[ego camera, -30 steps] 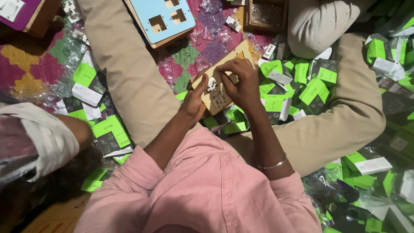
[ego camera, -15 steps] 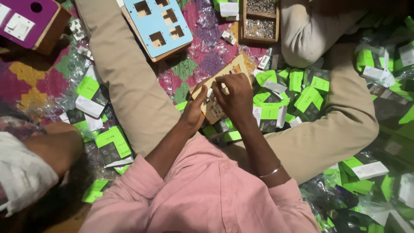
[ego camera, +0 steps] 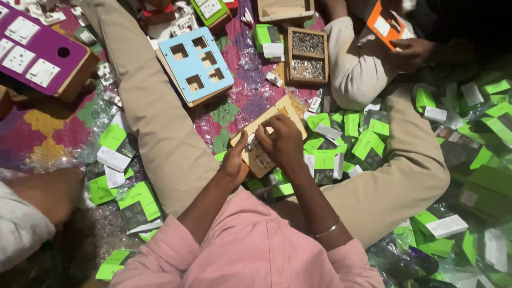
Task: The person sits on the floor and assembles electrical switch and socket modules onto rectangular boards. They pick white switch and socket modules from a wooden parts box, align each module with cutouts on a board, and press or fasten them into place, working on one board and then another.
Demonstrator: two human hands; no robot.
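The person in a pink shirt (ego camera: 250, 256) sits cross-legged on the floor. The left hand (ego camera: 234, 160) grips the near left edge of a pale wooden switch panel (ego camera: 266, 133), fingers closed on it. The right hand (ego camera: 285, 141) lies curled over the panel's middle, fingers bent onto a small white switch piece (ego camera: 255, 144); whether they pinch it cannot be told. Green and white packets (ego camera: 352, 138) litter the quilt (ego camera: 234, 106) to the right. Farther off lie a blue cutout panel (ego camera: 196, 64), a wooden tray of screws (ego camera: 308, 55) and, far left, a purple panel (ego camera: 37, 45). Far right, another person's hand (ego camera: 413, 50) holds an orange panel (ego camera: 385, 24).
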